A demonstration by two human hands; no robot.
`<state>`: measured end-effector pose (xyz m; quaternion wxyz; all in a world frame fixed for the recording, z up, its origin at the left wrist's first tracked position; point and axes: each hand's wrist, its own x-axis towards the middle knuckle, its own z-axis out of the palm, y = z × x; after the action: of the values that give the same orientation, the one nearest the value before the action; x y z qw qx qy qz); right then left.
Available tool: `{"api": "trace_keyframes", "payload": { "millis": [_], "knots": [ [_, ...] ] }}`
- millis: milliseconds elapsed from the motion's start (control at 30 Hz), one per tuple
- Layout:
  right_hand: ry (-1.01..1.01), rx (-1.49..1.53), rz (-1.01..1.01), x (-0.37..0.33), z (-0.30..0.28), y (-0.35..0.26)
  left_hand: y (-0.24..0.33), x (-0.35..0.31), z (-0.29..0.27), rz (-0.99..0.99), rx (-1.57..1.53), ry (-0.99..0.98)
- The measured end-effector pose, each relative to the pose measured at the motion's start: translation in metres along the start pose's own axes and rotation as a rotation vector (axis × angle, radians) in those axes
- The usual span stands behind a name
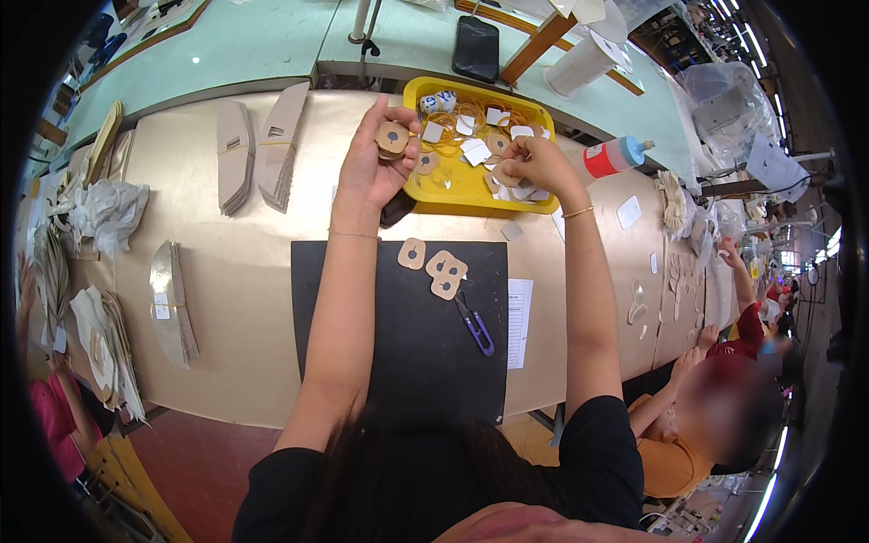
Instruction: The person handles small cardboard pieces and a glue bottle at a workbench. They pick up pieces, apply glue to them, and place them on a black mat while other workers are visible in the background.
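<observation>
My left hand (369,172) is raised beside the yellow tray's left end, fingers curled round a small stack of tan rounded-square pieces (392,137), the top one with a dark mark in its middle. Over the right part of the yellow tray (480,209), my right hand (549,168) has its fingers closed on a tan piece (508,173) among other tan and white pieces. Several marked tan pieces (412,253) lie on the black mat (398,362) between my forearms. Touching the lowest of them are thread snips (476,328) with purple handles.
Rubber bands (520,113) lie in the tray. A red-and-blue bottle (615,157) stands to its right. Bundles of long tan pieces (237,158) lie at the left, with a printed sheet (520,321) beside the mat. A co-worker (674,443) sits close on the right.
</observation>
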<state>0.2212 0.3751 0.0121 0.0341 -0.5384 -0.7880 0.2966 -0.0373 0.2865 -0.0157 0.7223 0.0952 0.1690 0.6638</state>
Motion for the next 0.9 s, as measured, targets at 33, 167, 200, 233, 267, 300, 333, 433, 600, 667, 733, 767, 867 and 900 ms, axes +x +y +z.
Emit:
{"api": "trace_keyframes", "payload": {
  "millis": [33,167,200,233,267,300,333,433,600,667,733,767,867,900],
  "knots": [
    [-0.005,0.020,-0.013,0.000,-0.001,0.001,0.000,0.000,0.001,-0.008,0.013,-0.005],
    [0.122,-0.057,-0.175,-0.003,0.001,0.006,-0.002,-0.002,0.003,-0.023,0.063,-0.017],
    [0.111,-0.035,-0.169,-0.003,0.002,0.006,-0.002,-0.002,0.003,-0.019,0.058,-0.026],
    [0.104,-0.007,-0.172,-0.004,0.003,0.007,-0.002,-0.001,0.003,-0.015,0.052,-0.036],
    [0.112,0.014,-0.163,-0.005,0.003,0.007,-0.002,-0.001,0.003,-0.009,0.050,-0.046],
    [0.123,0.042,-0.162,-0.005,0.004,0.008,-0.002,-0.001,0.003,-0.011,0.046,-0.046],
    [0.135,0.069,-0.161,-0.006,0.004,0.009,-0.001,0.000,0.003,-0.011,0.046,-0.047],
    [0.138,0.130,-0.178,-0.010,0.004,0.012,-0.001,-0.001,0.002,-0.018,0.048,-0.042],
    [0.063,0.268,-0.029,-0.015,-0.001,0.012,-0.002,0.001,-0.002,-0.033,0.045,-0.076],
    [0.060,0.378,-0.036,-0.017,-0.005,0.005,-0.001,0.002,-0.004,-0.046,0.035,-0.105],
    [0.089,0.490,-0.020,-0.020,-0.013,-0.007,-0.003,0.003,-0.004,-0.063,0.013,-0.090],
    [0.106,0.514,-0.080,-0.021,-0.015,-0.015,-0.003,0.003,-0.003,-0.073,0.016,-0.060],
    [0.152,0.579,-0.228,-0.017,-0.013,-0.051,-0.007,0.003,0.004,-0.110,0.028,-0.059],
    [0.145,0.568,-0.265,-0.014,-0.009,-0.064,-0.008,0.002,0.007,-0.140,0.017,-0.073]
  ]
}}
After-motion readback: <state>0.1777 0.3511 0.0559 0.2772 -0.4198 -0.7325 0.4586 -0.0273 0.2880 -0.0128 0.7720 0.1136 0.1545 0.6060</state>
